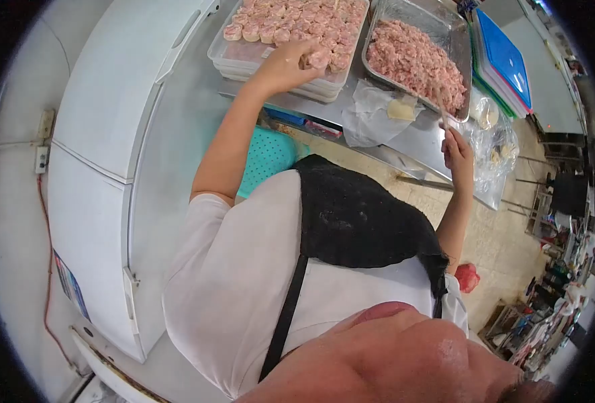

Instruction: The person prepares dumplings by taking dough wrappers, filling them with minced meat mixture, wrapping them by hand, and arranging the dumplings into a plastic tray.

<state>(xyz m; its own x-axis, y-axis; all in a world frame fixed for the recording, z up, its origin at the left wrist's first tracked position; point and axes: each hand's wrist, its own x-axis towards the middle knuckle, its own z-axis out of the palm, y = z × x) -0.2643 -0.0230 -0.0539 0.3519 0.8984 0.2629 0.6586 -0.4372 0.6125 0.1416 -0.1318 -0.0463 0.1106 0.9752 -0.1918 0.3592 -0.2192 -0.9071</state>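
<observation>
My left hand (289, 66) is closed round an open-topped meat dumpling (318, 58), over the near edge of a plastic tray (227, 55). Rows of similar dumplings (290, 20) fill much of that tray. My right hand (458, 156) grips a thin, light-coloured stick-like tool (443, 115), whose far end reaches the near edge of the minced meat (415, 60). The meat lies in a metal pan (468, 40). Between my hands, a pale yellow wrapper (401, 109) rests on a white sheet (364, 117) at the table's edge.
Clear plastic bags (495, 158) lie on the metal table (490, 195) at the right. Blue-topped boards or lids (505, 54) stand beyond the pan. A turquoise perforated basket (267, 158) sits below the table, near my left arm. A white refrigerator (96, 168) stands at the left.
</observation>
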